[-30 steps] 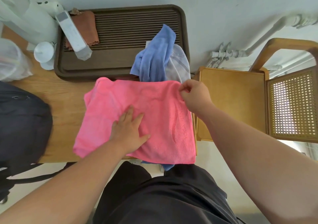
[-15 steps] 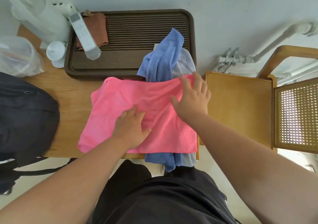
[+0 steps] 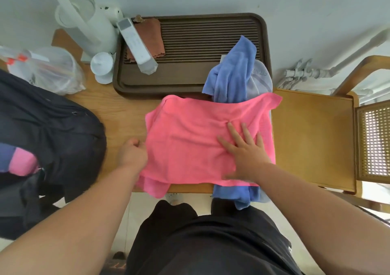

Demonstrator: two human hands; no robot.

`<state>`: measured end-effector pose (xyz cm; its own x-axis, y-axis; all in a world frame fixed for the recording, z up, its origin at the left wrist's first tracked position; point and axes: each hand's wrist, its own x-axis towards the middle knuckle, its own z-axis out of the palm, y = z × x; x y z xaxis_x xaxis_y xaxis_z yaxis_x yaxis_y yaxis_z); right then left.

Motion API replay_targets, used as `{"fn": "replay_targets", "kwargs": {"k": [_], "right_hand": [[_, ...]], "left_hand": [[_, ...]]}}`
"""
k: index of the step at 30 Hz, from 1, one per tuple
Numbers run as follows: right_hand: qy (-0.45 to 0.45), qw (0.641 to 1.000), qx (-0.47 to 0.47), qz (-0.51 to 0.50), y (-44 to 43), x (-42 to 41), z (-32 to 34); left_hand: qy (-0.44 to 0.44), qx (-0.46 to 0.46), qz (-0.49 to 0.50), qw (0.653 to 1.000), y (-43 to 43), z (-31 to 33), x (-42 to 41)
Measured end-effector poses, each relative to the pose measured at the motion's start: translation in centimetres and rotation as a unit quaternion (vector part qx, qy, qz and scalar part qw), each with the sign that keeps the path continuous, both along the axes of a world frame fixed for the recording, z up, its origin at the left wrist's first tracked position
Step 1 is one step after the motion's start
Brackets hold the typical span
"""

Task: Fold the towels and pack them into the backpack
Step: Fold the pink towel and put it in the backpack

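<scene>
My left hand [image 3: 132, 154]: curled round the left edge of the pink towel [image 3: 190, 139], fingers tucked under.
My right hand [image 3: 244, 150]: flat, fingers spread, pressing on the towel's right half.
Pink towel: spread on the wooden table [image 3: 126, 110], one near corner hanging over the front edge.
Blue towel [image 3: 234, 74]: under the pink one (far end bunched onto the brown tray [image 3: 190, 80]).
Backpack [image 3: 52, 131]: dark, at my left, near the towel.

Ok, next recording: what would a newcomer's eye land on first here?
The bright pink towel spread at the front edge of the wooden table, with the right hand pressing flat on it and the left hand gripping its left edge. A blue towel lies beneath it, reaching onto the brown slatted tray. The black backpack sits at the left.
</scene>
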<state>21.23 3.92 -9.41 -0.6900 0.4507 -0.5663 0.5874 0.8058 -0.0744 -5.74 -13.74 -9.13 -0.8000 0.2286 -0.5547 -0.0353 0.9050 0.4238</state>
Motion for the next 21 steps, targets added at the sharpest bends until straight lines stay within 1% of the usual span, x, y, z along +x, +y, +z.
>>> {"fn": "replay_targets", "kwargs": {"k": [4,7,9,11,13,16,18,21], "right_hand": [[-0.012,1.000,0.023,-0.007,-0.6,-1.4,1.2],[0.035,0.998,0.059,-0.017,-2.3,-4.1,2.5],[0.070,0.995,0.067,-0.023,-3.7,-6.3,3.2],[0.086,0.995,0.041,-0.025,-5.0,-8.4,3.3],[0.080,0.997,-0.008,-0.021,-6.1,-10.2,2.9],[0.019,0.998,-0.064,-0.016,-6.9,-11.1,2.1],[-0.025,0.996,-0.087,-0.014,-7.1,-10.8,1.6],[-0.037,0.993,-0.108,-0.019,-7.3,-10.4,1.2]], "left_hand": [[-0.035,0.000,-0.038,0.999,-0.5,-0.3,-2.0],[-0.071,0.028,-0.055,0.996,0.1,-0.5,-2.8],[-0.069,0.033,-0.085,0.993,0.6,-0.7,-3.0],[-0.054,0.030,-0.117,0.991,1.1,-0.6,-3.0],[-0.028,0.034,-0.149,0.988,1.6,-0.7,-3.1],[-0.005,0.052,-0.183,0.982,2.6,-0.7,-3.0],[-0.011,0.067,-0.184,0.981,3.1,-0.8,-2.8],[-0.031,0.078,-0.145,0.986,3.4,-0.8,-2.7]]}}
